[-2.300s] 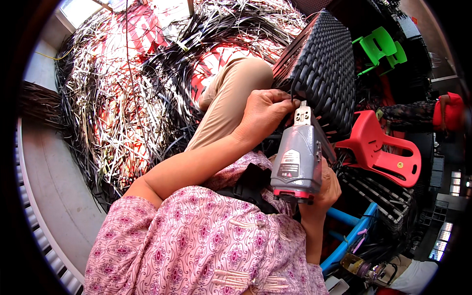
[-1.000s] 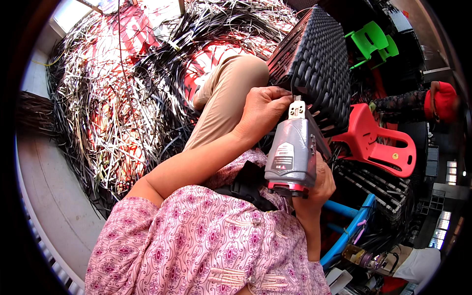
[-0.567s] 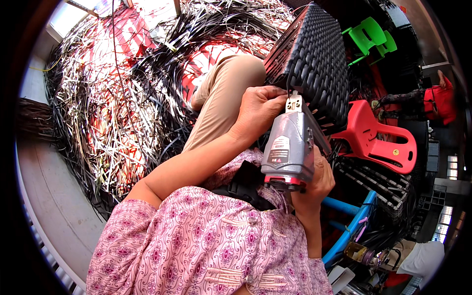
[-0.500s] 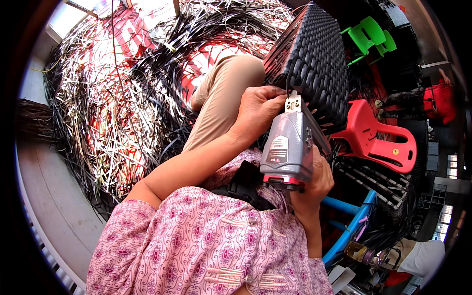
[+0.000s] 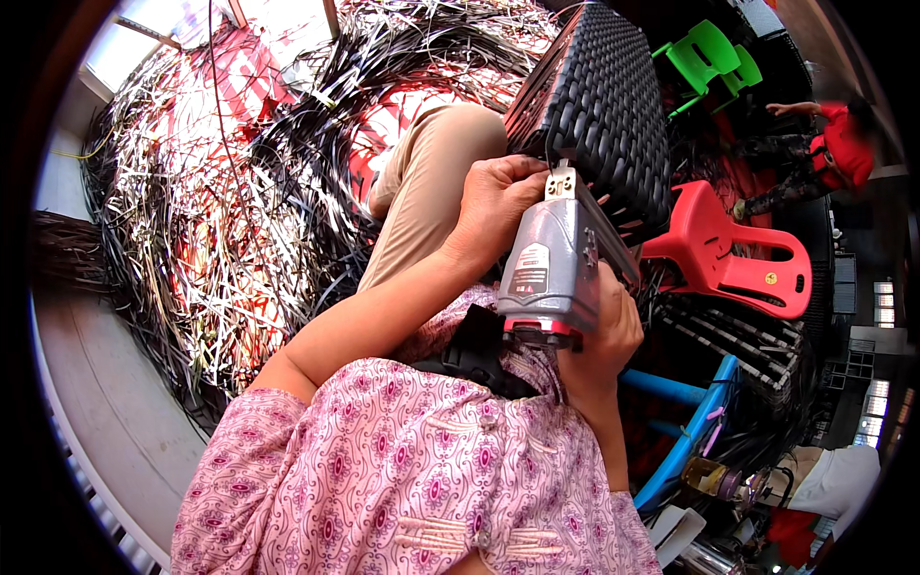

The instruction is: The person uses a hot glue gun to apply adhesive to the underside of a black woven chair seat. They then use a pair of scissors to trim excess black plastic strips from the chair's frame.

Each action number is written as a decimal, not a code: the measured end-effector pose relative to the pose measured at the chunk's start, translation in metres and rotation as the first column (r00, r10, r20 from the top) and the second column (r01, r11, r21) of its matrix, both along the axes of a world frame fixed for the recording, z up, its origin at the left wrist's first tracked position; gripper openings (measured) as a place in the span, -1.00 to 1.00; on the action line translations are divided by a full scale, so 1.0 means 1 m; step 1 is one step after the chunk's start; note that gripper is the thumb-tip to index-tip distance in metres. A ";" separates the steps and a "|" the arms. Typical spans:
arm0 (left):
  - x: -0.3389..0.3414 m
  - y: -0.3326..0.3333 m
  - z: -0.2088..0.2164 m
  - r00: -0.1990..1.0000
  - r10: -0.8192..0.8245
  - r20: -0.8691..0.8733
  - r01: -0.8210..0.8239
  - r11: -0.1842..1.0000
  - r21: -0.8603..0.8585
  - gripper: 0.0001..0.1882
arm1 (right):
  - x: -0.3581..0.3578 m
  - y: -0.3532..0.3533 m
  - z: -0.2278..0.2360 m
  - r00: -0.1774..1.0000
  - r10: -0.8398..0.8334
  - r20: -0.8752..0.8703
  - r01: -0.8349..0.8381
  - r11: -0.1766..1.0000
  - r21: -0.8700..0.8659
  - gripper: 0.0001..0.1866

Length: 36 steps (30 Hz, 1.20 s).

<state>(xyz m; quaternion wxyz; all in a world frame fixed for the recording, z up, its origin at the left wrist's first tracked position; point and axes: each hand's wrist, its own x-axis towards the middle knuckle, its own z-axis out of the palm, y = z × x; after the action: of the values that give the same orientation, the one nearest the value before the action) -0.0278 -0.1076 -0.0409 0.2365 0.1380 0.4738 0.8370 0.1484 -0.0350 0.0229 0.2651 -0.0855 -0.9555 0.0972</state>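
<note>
My right hand (image 5: pixel 613 321) is wrapped round the handle of a grey pneumatic stapler (image 5: pixel 546 259), its metal nose pointing away from me. That nose meets the lower corner of a dark woven wicker piece (image 5: pixel 613 105). My left hand (image 5: pixel 498 206) pinches a thin black strip at this same corner, right beside the nose. The fingertips partly cover the strip. My bent knee in tan trousers (image 5: pixel 431 182) is just left of the wicker piece.
Loose black and pale strips (image 5: pixel 211 220) heap over the floor at left. To the right are a red plastic chair (image 5: pixel 728 259), green chairs (image 5: pixel 704 57) and a blue frame (image 5: pixel 695 422). A person in red (image 5: pixel 843 144) is at far right.
The whole view has shifted slightly, with the stapler and my hands still at the wicker corner. At far right, the person in red has changed posture, one arm now stretched out.
</note>
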 end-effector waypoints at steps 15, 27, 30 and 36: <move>0.021 -0.063 0.062 0.947 -0.089 -0.308 -0.076 0.870 -0.486 -0.68 | 0.072 0.034 -0.001 0.950 -0.201 -0.240 0.131 0.951 -0.279 -0.50; -0.010 -0.027 0.087 0.889 -0.225 0.399 0.285 0.954 -0.097 -0.46 | 0.087 0.050 -0.013 0.902 -0.322 -0.288 0.177 0.884 -0.434 -0.57; -0.008 -0.025 0.090 0.894 -0.225 0.387 0.291 0.949 -0.122 -0.64 | 0.088 0.054 -0.014 0.906 -0.322 -0.274 0.203 0.900 -0.385 -0.55; 0.015 -0.009 0.081 0.914 -0.158 0.374 0.195 0.979 -0.063 -0.73 | 0.089 0.058 -0.022 0.917 -0.312 -0.250 0.186 0.887 -0.423 -0.53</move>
<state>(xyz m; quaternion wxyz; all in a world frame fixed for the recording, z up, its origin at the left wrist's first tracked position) -0.0129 -0.1171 0.0399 0.4020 0.0093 0.4476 0.7987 0.2372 0.0226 0.0010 0.4000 -0.2437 -0.8435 0.2629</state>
